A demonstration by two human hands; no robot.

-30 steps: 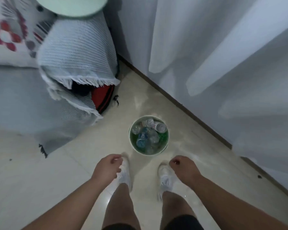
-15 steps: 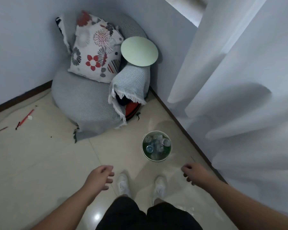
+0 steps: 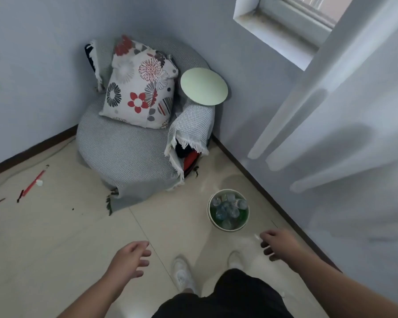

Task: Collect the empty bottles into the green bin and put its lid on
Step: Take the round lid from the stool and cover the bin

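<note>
The green bin (image 3: 209,214) stands on the tiled floor near the right wall, with no lid on it. Several clear empty bottles (image 3: 228,210) fill it. Its round pale green lid (image 3: 203,86) rests on the armrest of the grey chair, well beyond the bin. My left hand (image 3: 130,259) hovers low at the left of the bin, fingers apart and holding nothing. My right hand (image 3: 277,242) hangs just in front of the bin on its right side, also empty with fingers spread.
A round grey chair (image 3: 124,154) with a flowered cushion (image 3: 139,88) fills the corner. A white curtain (image 3: 345,125) hangs along the right wall under a window. A red stick (image 3: 33,181) lies on the floor at the left. My white shoes (image 3: 182,274) stand before the bin.
The view has risen and pulled back from the bin, so the chair, cushion and lid now show. Both hands have lifted away from the floor and opened.
</note>
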